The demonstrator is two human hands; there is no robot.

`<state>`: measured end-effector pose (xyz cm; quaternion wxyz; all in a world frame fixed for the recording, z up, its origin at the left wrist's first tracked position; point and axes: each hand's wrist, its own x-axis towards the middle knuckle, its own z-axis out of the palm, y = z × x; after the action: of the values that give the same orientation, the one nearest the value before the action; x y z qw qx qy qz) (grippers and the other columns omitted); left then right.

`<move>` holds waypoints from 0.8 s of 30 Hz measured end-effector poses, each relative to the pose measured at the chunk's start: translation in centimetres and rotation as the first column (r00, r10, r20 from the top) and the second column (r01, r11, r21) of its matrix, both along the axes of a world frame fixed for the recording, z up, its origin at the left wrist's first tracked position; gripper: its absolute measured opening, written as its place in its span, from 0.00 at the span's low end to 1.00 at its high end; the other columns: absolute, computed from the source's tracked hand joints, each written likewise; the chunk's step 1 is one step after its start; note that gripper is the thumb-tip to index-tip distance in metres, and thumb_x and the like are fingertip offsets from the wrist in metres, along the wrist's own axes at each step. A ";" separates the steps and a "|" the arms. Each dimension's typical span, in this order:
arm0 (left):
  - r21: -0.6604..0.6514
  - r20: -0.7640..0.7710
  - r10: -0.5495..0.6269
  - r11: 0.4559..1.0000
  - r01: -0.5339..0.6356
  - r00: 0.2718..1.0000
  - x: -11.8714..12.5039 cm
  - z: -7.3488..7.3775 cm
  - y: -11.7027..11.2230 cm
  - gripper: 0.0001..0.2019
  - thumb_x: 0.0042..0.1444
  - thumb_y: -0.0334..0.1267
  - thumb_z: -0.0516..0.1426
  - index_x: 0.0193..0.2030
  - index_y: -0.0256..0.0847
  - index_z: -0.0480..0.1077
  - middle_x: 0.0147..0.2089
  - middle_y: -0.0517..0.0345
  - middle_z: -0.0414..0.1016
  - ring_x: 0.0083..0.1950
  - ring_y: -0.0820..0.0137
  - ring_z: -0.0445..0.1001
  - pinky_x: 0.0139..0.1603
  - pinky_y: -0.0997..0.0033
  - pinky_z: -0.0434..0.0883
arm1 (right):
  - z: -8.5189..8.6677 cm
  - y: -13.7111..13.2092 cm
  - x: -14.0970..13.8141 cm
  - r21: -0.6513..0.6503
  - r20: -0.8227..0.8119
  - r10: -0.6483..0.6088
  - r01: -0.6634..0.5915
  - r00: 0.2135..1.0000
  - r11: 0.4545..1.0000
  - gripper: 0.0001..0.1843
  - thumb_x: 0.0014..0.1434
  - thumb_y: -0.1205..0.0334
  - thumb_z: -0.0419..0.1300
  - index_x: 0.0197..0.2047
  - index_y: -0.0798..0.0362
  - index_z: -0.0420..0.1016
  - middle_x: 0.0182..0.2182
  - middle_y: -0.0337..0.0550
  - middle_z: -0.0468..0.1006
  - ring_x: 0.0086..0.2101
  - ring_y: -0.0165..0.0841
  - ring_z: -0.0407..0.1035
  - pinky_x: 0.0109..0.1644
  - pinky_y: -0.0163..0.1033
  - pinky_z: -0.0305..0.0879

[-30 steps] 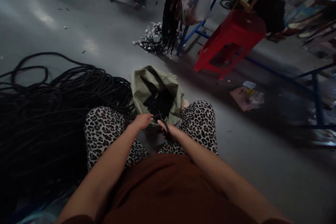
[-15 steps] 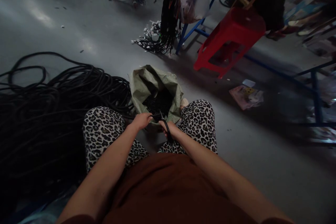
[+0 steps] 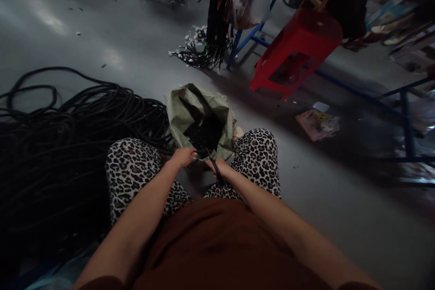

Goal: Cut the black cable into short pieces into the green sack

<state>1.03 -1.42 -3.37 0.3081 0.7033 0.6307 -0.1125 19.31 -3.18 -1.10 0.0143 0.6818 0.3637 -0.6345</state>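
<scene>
Over the near rim of an olive-green woven sack (image 3: 177,113), my left hand (image 3: 184,157) is closed round a black cable (image 3: 201,151) whose end points to the right. My right hand (image 3: 219,167) grips black-handled scissors (image 3: 215,166), their blades reaching up to the cable's end. Inside the sack lies a dark heap of short black pieces (image 3: 204,135), too dim to make out singly. From the left, a large tangle of black cable (image 3: 136,115) runs up against the sack.
A red plastic stool (image 3: 299,50) is beyond the sack to the right, by a blue metal frame (image 3: 238,50). Bundled black wires with white ends (image 3: 217,22) hang there. A plastic packet (image 3: 317,123) lies on the floor. Another person (image 3: 350,13) is at the upper right.
The scissors' blades have closed at the cable's end, and their handles have come together. My left hand stays almost where it was.
</scene>
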 end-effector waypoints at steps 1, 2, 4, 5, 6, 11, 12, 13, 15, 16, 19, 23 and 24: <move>0.000 -0.003 0.005 1.000 -0.005 1.000 0.0 0.0 0.0 0.16 0.60 0.43 0.47 0.51 0.49 0.70 0.49 0.53 0.76 0.51 0.63 0.73 0.50 0.66 0.67 | 0.0 0.0 0.0 0.001 0.002 -0.003 0.003 1.000 1.000 0.19 0.54 0.49 0.62 0.24 0.55 0.65 0.08 0.32 0.57 0.10 0.25 0.56 0.11 0.28 0.52; 0.002 -0.005 0.010 1.000 -0.010 1.000 -0.1 0.0 0.1 0.16 0.60 0.43 0.47 0.51 0.49 0.70 0.49 0.53 0.76 0.51 0.63 0.73 0.50 0.66 0.67 | 0.1 0.0 0.0 -0.002 0.004 -0.009 0.009 1.000 1.000 0.18 0.55 0.50 0.61 0.24 0.56 0.65 0.09 0.32 0.57 0.10 0.24 0.56 0.12 0.27 0.53; 0.011 -0.012 0.023 1.000 -0.023 1.000 -0.1 0.0 0.1 0.16 0.60 0.42 0.47 0.52 0.49 0.70 0.49 0.53 0.76 0.51 0.63 0.73 0.49 0.66 0.67 | 0.0 0.1 0.0 -0.004 0.014 -0.024 0.024 1.000 1.000 0.18 0.56 0.52 0.60 0.24 0.56 0.65 0.09 0.32 0.58 0.10 0.24 0.56 0.12 0.27 0.53; 0.018 -0.014 0.027 0.999 -0.027 1.000 -0.2 0.0 0.1 0.16 0.60 0.42 0.47 0.52 0.49 0.70 0.49 0.52 0.76 0.51 0.62 0.73 0.49 0.66 0.67 | 0.0 0.1 0.0 -0.001 0.020 -0.030 0.030 0.999 1.000 0.18 0.57 0.52 0.59 0.24 0.56 0.65 0.09 0.32 0.59 0.10 0.24 0.56 0.12 0.27 0.53; 0.025 -0.015 0.028 0.999 -0.027 0.999 -0.2 0.0 0.2 0.17 0.61 0.43 0.47 0.52 0.48 0.70 0.49 0.52 0.76 0.51 0.62 0.73 0.49 0.66 0.67 | 0.0 0.2 0.1 0.004 0.024 -0.036 0.036 0.999 0.999 0.18 0.57 0.51 0.59 0.24 0.56 0.64 0.09 0.32 0.59 0.10 0.24 0.56 0.12 0.27 0.53; 0.067 -0.022 0.035 0.997 -0.034 0.999 -0.3 0.2 0.3 0.17 0.61 0.43 0.46 0.52 0.47 0.69 0.50 0.52 0.75 0.51 0.63 0.72 0.48 0.67 0.67 | 0.2 0.3 0.3 -0.023 -0.026 -0.081 0.080 0.996 0.997 0.22 0.58 0.44 0.56 0.24 0.55 0.63 0.10 0.32 0.59 0.10 0.25 0.57 0.11 0.28 0.55; 0.077 -0.021 0.039 0.996 -0.037 0.999 -0.3 0.3 0.4 0.17 0.61 0.43 0.46 0.52 0.47 0.69 0.50 0.52 0.75 0.51 0.63 0.72 0.47 0.67 0.68 | 0.2 0.3 0.3 -0.039 -0.044 -0.083 0.081 0.996 0.996 0.23 0.58 0.43 0.55 0.25 0.55 0.63 0.10 0.32 0.60 0.10 0.26 0.58 0.11 0.29 0.55; 0.087 -0.019 0.043 0.995 -0.042 0.999 -0.3 0.4 0.4 0.17 0.61 0.43 0.46 0.52 0.47 0.69 0.50 0.52 0.75 0.51 0.63 0.72 0.47 0.67 0.67 | 0.2 0.3 0.3 -0.055 -0.061 -0.082 0.079 0.995 0.995 0.24 0.57 0.41 0.55 0.25 0.55 0.63 0.10 0.33 0.60 0.10 0.26 0.59 0.12 0.30 0.57; 0.106 -0.015 0.050 0.993 -0.048 0.999 -0.3 0.6 0.5 0.17 0.62 0.43 0.45 0.52 0.47 0.69 0.49 0.52 0.75 0.51 0.63 0.72 0.47 0.67 0.67 | 0.1 0.3 0.4 -0.084 -0.087 -0.073 0.066 0.994 0.994 0.26 0.56 0.39 0.55 0.26 0.55 0.63 0.11 0.34 0.62 0.11 0.27 0.60 0.12 0.30 0.58; 0.114 -0.014 0.053 0.992 -0.051 0.999 -0.3 0.6 0.5 0.17 0.62 0.43 0.45 0.53 0.47 0.68 0.49 0.52 0.75 0.51 0.64 0.72 0.48 0.68 0.67 | 0.0 0.2 0.4 -0.095 -0.095 -0.068 0.059 0.993 0.994 0.26 0.55 0.38 0.55 0.26 0.55 0.63 0.12 0.34 0.63 0.11 0.27 0.60 0.13 0.30 0.59; 0.131 -0.008 0.057 0.990 -0.055 0.998 -0.3 0.8 0.5 0.17 0.62 0.43 0.45 0.53 0.46 0.68 0.49 0.52 0.74 0.50 0.64 0.72 0.48 0.68 0.67 | -0.2 0.2 0.3 -0.106 -0.111 -0.061 0.049 0.992 0.993 0.27 0.54 0.36 0.56 0.28 0.55 0.64 0.13 0.34 0.63 0.12 0.26 0.61 0.14 0.30 0.60; 0.133 0.014 0.057 0.989 -0.058 0.998 -0.2 0.8 0.5 0.17 0.62 0.43 0.46 0.52 0.46 0.68 0.50 0.52 0.74 0.51 0.64 0.72 0.48 0.68 0.66 | 0.3 0.2 0.2 -0.103 -0.130 -0.056 0.043 0.990 0.994 0.27 0.54 0.37 0.56 0.28 0.56 0.65 0.13 0.34 0.63 0.13 0.25 0.61 0.15 0.29 0.60; 0.133 0.017 0.055 0.989 -0.057 0.998 -0.2 0.8 0.5 0.16 0.62 0.43 0.46 0.52 0.46 0.68 0.50 0.52 0.74 0.50 0.65 0.72 0.48 0.69 0.66 | 0.5 0.2 0.2 -0.102 -0.132 -0.054 0.041 0.990 0.994 0.27 0.54 0.37 0.56 0.28 0.56 0.65 0.13 0.34 0.63 0.13 0.25 0.61 0.15 0.29 0.60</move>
<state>0.88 -0.94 -2.56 0.2675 0.7052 0.6541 -0.0568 19.46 -2.93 -0.63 0.0083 0.6445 0.3154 -0.6965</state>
